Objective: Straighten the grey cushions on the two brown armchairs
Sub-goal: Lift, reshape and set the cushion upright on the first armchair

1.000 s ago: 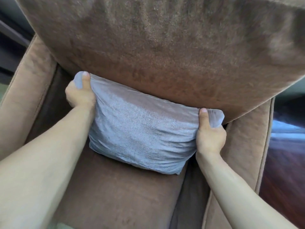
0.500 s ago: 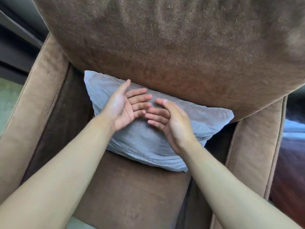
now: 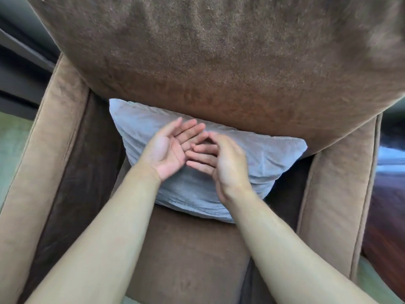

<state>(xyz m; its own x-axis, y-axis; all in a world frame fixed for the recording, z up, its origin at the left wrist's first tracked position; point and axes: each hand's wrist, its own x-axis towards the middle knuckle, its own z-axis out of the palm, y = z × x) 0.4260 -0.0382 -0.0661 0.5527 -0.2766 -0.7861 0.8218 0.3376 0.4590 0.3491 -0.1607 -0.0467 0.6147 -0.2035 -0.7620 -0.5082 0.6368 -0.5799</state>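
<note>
A grey cushion (image 3: 274,156) leans against the backrest of a brown armchair (image 3: 219,62), resting on its seat. Both my hands hover in front of the cushion's middle. My left hand (image 3: 168,150) is open, palm turned up and to the right. My right hand (image 3: 221,161) is open too, its fingers overlapping the left palm. Neither hand grips the cushion. The cushion's centre is hidden behind my hands.
The armchair's padded arms stand at left (image 3: 43,172) and right (image 3: 337,183). The brown seat (image 3: 186,260) spreads below the cushion. Dark wooden floor (image 3: 385,216) shows at the right, a greenish rug (image 3: 11,145) at the left.
One second ago my hands gripped the cushion's two top corners. They let go and came together in front of its middle, fingers now overlapping.
</note>
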